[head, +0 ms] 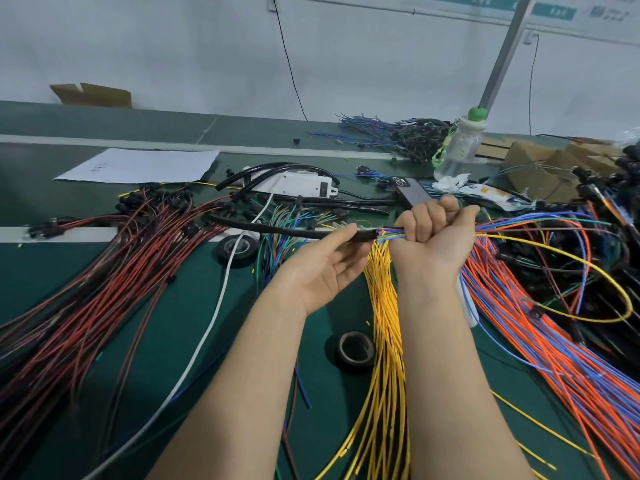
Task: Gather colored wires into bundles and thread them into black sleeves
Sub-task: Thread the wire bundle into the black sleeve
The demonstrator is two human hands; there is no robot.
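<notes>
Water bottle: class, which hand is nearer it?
Right. The right hand, gripping wires, sits before the water bottle; the left hand, holding the black sleeve, is farther left.

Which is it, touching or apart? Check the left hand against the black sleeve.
Touching. The head view shows the left hand pinching the black sleeve near its right end.

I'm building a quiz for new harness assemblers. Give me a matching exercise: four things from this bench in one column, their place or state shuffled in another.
1 left hand
2 right hand
3 water bottle
4 paper sheet

a lies flat, back left
b grips wire bundle
c stands back right
d holds black sleeve

Pairs: 1-d, 2-b, 3-c, 4-a
</notes>
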